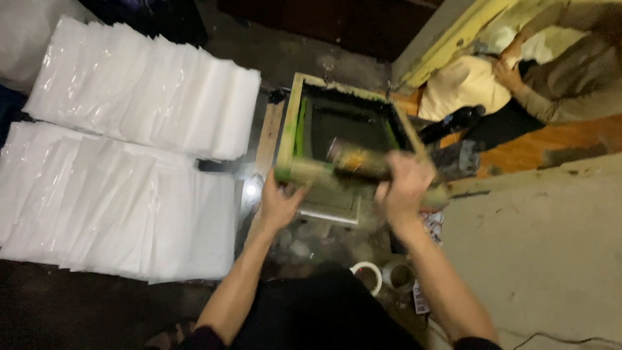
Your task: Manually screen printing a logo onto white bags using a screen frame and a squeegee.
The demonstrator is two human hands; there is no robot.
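Over the wooden frame (pixel 293 123), left hand (pixel 280 206) gripping its edge, right hand (pixel 403 185) fingers curled round a can (pixel 355 159); risk of paint smearing nearby white sheets (pixel 129 188).

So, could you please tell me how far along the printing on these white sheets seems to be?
Done: I cannot tell; no print is visible on the two rows of white sheets fanned out at left. In hand: the left hand holds the wooden screen frame, the right hand grips a squeegee. Left: unclear.
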